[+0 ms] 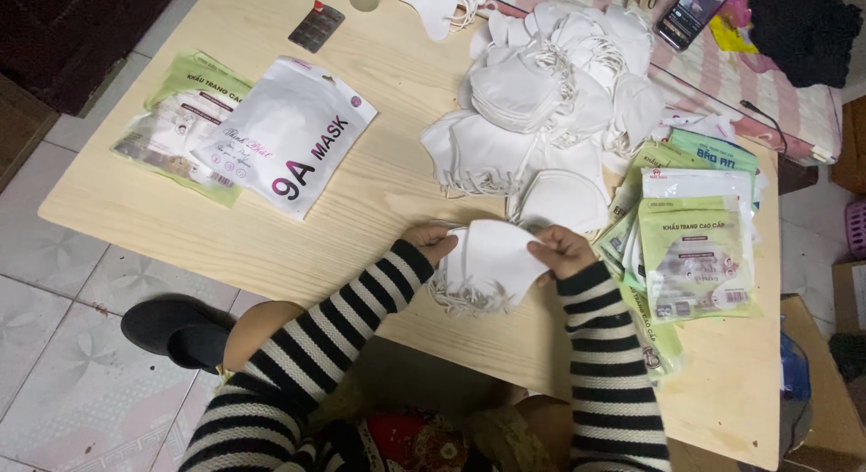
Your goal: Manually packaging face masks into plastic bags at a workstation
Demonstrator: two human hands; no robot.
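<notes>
A pale wooden tabletop (379,210) is carrying a big heap of white masks (550,102), with green packets (695,256) lying at the right. At the near edge, 2 hands are holding a stack of folded white masks (492,260), its long axis running left to right, ear loops hanging toward the person. The left hand (431,242) and right hand (561,249) are each keeping a closed grip on 1 end.
</notes>
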